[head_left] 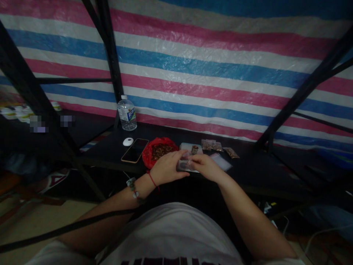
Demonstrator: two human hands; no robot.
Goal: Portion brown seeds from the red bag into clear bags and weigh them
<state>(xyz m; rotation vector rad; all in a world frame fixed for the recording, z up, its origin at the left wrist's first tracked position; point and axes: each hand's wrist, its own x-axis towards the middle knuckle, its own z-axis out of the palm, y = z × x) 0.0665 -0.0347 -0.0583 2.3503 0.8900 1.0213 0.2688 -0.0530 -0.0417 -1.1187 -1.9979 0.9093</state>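
Note:
My left hand (168, 167) and my right hand (205, 166) meet over the front of a flat pale device (185, 146) that looks like a small scale. Between them they hold a small clear plastic bag (183, 165), the right pinching its edge, the left with fingers curved around its other side. A little cup (195, 148) with something brown in it stands on the device, just beyond my fingers. Left of it, a red plastic bag (149, 149) lies open around a heap of brown dried bits (161, 150), partly behind my left hand. Flat clear zip bags (223, 162) lie beside my right hand.
Several filled small bags (211, 144) lie at the back right of the black table (245, 165). A phone (135, 150), a white oval object (128, 141) and a large clear bottle (127, 114) stand or lie leftward. Black metal posts (110, 55) frame the striped sheet (193, 66).

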